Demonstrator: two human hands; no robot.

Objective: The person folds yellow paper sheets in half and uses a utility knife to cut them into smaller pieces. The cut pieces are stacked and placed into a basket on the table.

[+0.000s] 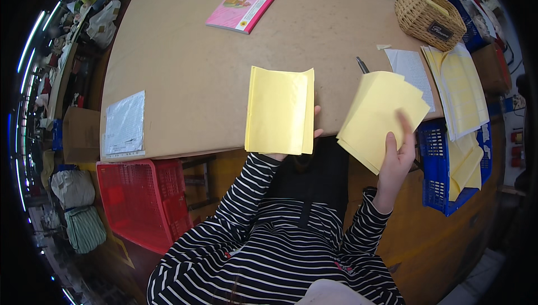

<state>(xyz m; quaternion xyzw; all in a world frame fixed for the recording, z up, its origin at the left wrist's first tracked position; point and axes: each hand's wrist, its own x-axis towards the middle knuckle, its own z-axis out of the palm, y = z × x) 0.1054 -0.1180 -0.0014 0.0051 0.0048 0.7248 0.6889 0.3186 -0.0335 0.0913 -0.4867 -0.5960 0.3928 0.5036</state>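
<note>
My left hand point(318, 132) supports a stack of yellow paper sheets point(278, 111) from below, over the table's near edge. Most of that hand is hidden under the paper; only fingertips show along the right side. The stack looks fairly even, with its upper corners curling a little. To the right, my right hand point(395, 165) grips a second bunch of yellow sheets point(378, 117), loosely fanned and tilted. Its thumb lies on top, and a finger is slightly blurred.
A pink notebook point(245, 5) lies far back on the brown table point(185, 52). At right are a wicker basket point(428, 16), a pen point(362, 65), printed paper point(412, 75) and a blue crate point(434, 165) with yellow sheets. A plastic-wrapped packet point(125, 124) and a red crate point(140, 201) are at left.
</note>
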